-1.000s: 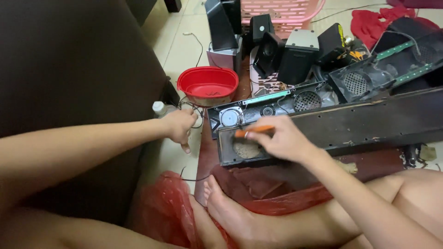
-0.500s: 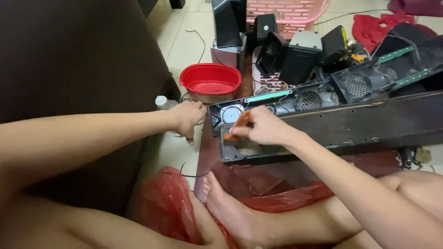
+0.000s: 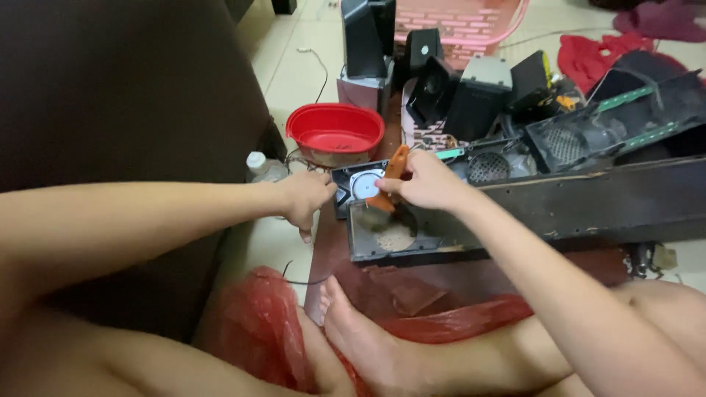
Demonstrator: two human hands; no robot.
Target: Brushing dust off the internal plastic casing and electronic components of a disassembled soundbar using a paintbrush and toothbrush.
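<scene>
A long dark speaker cabinet [image 3: 588, 209] lies on its side across the floor, its open left end [image 3: 390, 235] showing a dusty round hole. My right hand [image 3: 426, 184] is shut on an orange-handled brush [image 3: 390, 180], whose bristles rest inside that open end. My left hand [image 3: 307, 198] presses against the cabinet's left corner, fingers curled on the edge. A round silver disc [image 3: 365, 185] sits in the panel just behind the brush. My bare foot [image 3: 360, 331] rests below the cabinet.
A red bowl [image 3: 334, 132] stands behind my left hand, with a small white-capped bottle [image 3: 261, 167] beside it. Black speaker boxes and parts [image 3: 471, 95] pile up behind, before a pink basket [image 3: 463, 22]. A dark sofa side [image 3: 125, 95] fills the left. Red plastic bag [image 3: 254, 331] lies underfoot.
My right hand has swept the brush leftward and tilted it upright at the cabinet's open end. The left hand stays at the corner.
</scene>
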